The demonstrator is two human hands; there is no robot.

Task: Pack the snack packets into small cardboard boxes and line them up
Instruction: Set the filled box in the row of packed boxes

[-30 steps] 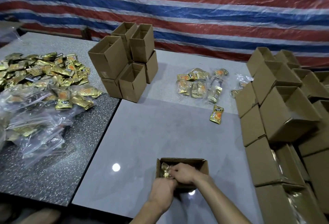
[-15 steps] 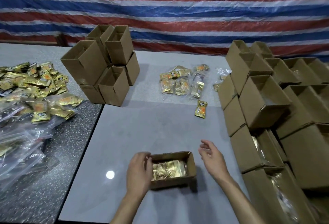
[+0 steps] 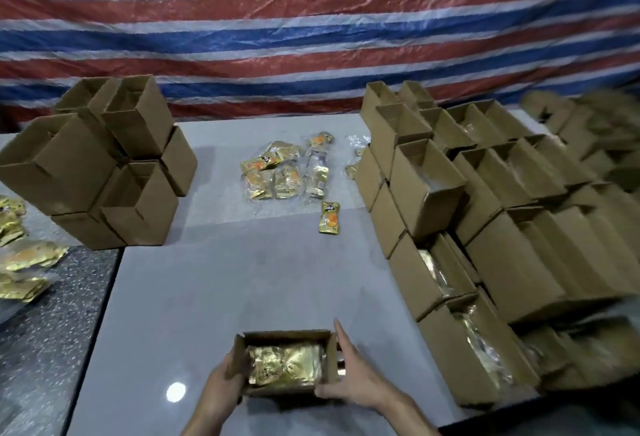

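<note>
A small open cardboard box (image 3: 287, 337) filled with gold snack packets (image 3: 285, 364) sits on the grey table near the front edge. My left hand (image 3: 221, 390) grips its left wall. My right hand (image 3: 353, 376) presses against its right wall, fingers extended. Loose gold packets (image 3: 280, 174) lie in a group at the table's far middle, and a single packet (image 3: 329, 218) rests apart, nearer to me. Stacked packed boxes (image 3: 460, 297) fill the right side.
A pile of empty open boxes (image 3: 114, 165) stands at the far left. More gold packets (image 3: 24, 262) lie on the dark speckled table to the left. A striped tarp (image 3: 311, 37) hangs behind. Bare grey tabletop (image 3: 242, 279) lies between the box and the loose packets.
My right hand left the inside of the box, swung out to the right, then came back against the box's right wall. My left hand took hold of the left wall. The view tilted up and right.
</note>
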